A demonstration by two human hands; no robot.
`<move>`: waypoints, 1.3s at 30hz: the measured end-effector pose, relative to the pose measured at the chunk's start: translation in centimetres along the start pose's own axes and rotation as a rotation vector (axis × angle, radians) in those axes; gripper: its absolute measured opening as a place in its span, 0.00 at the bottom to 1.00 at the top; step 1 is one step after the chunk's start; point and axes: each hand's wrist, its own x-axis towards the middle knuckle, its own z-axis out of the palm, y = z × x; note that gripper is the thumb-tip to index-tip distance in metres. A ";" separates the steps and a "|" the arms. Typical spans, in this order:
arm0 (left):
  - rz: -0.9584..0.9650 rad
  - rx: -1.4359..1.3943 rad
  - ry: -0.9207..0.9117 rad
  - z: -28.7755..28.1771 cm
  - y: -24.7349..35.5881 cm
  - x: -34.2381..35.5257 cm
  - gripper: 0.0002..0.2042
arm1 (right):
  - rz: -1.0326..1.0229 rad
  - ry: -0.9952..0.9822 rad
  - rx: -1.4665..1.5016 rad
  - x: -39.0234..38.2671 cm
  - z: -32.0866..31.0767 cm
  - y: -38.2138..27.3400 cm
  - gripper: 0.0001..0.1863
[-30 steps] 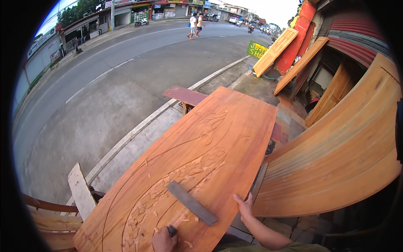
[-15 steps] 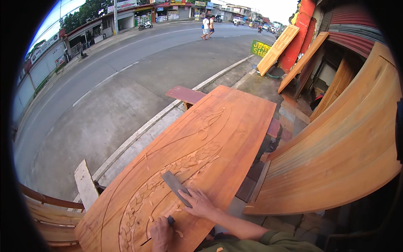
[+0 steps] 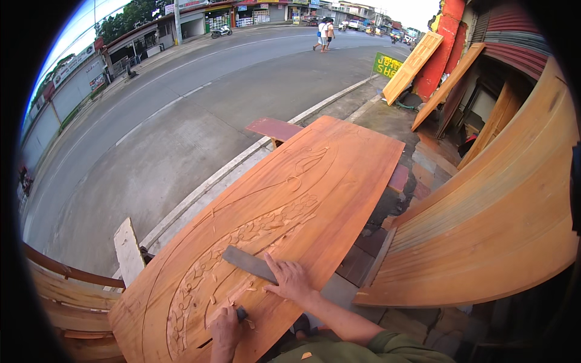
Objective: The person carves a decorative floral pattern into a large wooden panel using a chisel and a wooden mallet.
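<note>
A large reddish-brown wood panel point(image 3: 339, 181) lies before me, with carved leaves and flowing curved lines point(image 3: 242, 233) along its left and middle. My left hand point(image 3: 225, 330) is closed, low on the panel, around a dark-handled carving tool point(image 3: 242, 313). Only the tool's dark end shows; its blade is hidden. To the right and farther up, my right hand point(image 3: 292, 282) grips one end of a flat grey bar point(image 3: 248, 263), thumb and fingers partly spread. The bar points up-left over the carving. Pale wood chips point(image 3: 250, 284) are scattered around both hands.
A large wide board point(image 3: 472, 236) leans along the right side. Reddish supports point(image 3: 275, 128) jut out beneath the panel. A pale plank point(image 3: 129, 251) and stacked wood point(image 3: 72, 296) stand at left. Beyond the curb point(image 3: 212, 181) runs a road with two walkers point(image 3: 324, 35).
The grey bar and my right hand have shifted slightly down-left, and the bar lies flatter. My left hand has moved a little left. The whole view has shifted slightly.
</note>
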 end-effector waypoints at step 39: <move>-0.523 -1.665 0.867 -2.4 -14.6 7.1 0.19 | 0.154 -0.209 1.108 16.5 -1.4 -16.9 0.27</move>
